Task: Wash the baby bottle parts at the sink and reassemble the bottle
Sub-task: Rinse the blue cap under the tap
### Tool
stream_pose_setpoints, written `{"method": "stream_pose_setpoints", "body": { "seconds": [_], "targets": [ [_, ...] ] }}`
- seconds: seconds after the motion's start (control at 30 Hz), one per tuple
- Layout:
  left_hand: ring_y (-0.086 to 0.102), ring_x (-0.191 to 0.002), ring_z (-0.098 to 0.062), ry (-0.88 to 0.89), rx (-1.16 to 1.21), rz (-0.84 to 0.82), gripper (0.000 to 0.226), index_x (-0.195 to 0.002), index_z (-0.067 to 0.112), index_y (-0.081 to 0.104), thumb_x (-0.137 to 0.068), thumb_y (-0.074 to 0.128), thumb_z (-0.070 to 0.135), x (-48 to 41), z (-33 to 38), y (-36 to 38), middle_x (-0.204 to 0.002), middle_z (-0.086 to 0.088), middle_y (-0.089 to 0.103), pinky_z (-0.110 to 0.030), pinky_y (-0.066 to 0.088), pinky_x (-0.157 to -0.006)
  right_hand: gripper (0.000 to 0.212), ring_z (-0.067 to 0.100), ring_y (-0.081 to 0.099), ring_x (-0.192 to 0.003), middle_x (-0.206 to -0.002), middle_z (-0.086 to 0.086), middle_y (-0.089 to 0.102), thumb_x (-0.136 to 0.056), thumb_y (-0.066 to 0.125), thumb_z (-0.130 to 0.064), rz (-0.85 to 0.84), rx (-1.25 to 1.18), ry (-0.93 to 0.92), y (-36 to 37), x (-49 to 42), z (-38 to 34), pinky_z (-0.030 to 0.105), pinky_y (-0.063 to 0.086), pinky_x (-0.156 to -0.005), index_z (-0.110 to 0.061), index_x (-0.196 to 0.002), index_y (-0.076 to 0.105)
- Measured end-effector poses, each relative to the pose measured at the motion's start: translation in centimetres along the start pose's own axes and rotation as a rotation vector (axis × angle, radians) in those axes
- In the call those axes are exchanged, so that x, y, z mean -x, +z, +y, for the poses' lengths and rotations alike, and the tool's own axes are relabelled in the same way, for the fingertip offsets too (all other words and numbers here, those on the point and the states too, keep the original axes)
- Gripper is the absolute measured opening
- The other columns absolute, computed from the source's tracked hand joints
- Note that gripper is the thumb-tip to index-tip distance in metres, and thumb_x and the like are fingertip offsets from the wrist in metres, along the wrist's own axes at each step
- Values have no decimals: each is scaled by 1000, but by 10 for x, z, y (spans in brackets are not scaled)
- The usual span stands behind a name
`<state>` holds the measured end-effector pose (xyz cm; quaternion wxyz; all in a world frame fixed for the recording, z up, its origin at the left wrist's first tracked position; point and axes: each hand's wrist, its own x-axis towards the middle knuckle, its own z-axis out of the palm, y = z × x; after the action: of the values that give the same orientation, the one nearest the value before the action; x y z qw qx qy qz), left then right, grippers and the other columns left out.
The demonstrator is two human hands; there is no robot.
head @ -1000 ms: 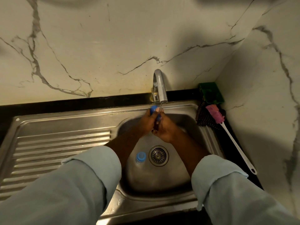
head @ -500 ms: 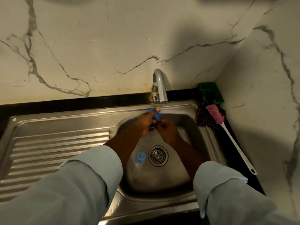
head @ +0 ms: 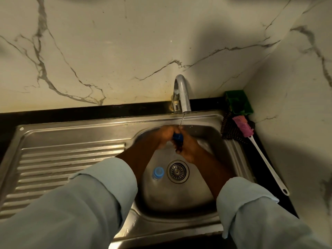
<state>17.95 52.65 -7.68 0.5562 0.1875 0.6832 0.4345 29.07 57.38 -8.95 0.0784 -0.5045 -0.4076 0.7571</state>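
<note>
Head view, near edge first: pale rolled sleeves reaching in from below over the steel sink. In the basin, a clear bottle body with a light-blue neck lying just left of the drain strainer, not yet washed by the look of it. Farther in, under the thin stream from the tap, left hand and right hand pressed together round a small dark-blue bottle part. Left grip curled round its upper end; right grip curled round the lower end. Exact shape of the part hidden between the fingers.

Step in hand, as judged: rinsing this blue part. Best done by turning it slowly under the stream so water reaches the inner thread, keeping a firm pinch since wet plastic slips, and holding it over the basin and not over the drain. Probably early to midway in the task, with the bottle body and reassembly to come.

Left of the basin, a ribbed steel drainboard. At right, on the dark table, a white-handled brush with a pink head lying across a dark scrubber, a green holder beyond in the corner. Far side and right, white marble walls with grey veins, dim warm light.
</note>
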Motion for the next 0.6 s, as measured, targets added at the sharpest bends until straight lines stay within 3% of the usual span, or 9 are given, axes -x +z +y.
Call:
{"method": "stream_pose_setpoints", "body": {
  "seconds": [0.1, 0.2, 0.3, 0.37, 0.43, 0.5, 0.6],
  "targets": [
    [66, -111, -25, 29, 56, 8, 18, -113, 25, 71, -97, 62, 25, -3, -13, -7, -114, -5, 72, -45, 50, -101, 61, 11, 41, -52, -71, 5, 59, -104, 34, -59, 16, 112, 1, -5, 0, -6, 26, 29, -49, -8, -114, 67],
    [66, -110, -25, 31, 219, 57, 26, -118, 20, 69, -93, 69, 27, -2, -18, -1, -118, -8, 72, -38, 54, -93, 58, 11, 44, -51, -66, 2, 57, -104, 28, -62, 122, 246, -56, -2, 1, -8, 24, 33, -47, -15, -97, 62],
    [64, -101, -24, -11, 310, 103, 30, -116, 13, 71, -91, 72, 30, -1, -14, 5, -116, -12, 73, -30, 49, -73, 44, 9, 53, -66, -80, 4, 62, -106, 31, -55, 274, 470, -343, -3, -8, -9, 22, 43, -63, -25, -87, 56],
    [65, -93, -21, -81, 404, 122, 36, -119, 10, 69, -91, 71, 31, -4, -11, 2, -112, -13, 73, -27, 47, -68, 36, 3, 49, -64, -81, 1, 61, -108, 36, -42, 288, 888, -584, -10, -11, -11, 16, 38, -60, -17, -100, 60],
    [68, -69, -13, -162, 561, 103, 36, -120, 8, 69, -92, 71, 30, -4, -2, -2, -103, -10, 73, -25, 50, -60, 37, 1, 52, -65, -84, -3, 61, -108, 38, -39, 246, 1091, -781, -16, -10, -7, 14, 39, -58, -12, -128, 54],
    [69, -58, -13, -133, 596, 73, 33, -118, 5, 69, -92, 72, 26, -5, 6, -6, -100, -11, 74, -27, 54, -55, 39, -4, 54, -66, -87, -9, 59, -107, 39, -40, 268, 1037, -947, -19, -8, 0, 11, 42, -56, -14, -135, 48],
    [74, -84, -23, -13, 531, 81, 22, -114, 7, 72, -97, 65, 21, -2, 11, -7, -102, -12, 76, -34, 60, -67, 39, -4, 57, -68, -88, -9, 60, -108, 35, -43, 268, 910, -969, -16, -5, 0, 11, 42, -57, -16, -133, 47]
  ]
}}
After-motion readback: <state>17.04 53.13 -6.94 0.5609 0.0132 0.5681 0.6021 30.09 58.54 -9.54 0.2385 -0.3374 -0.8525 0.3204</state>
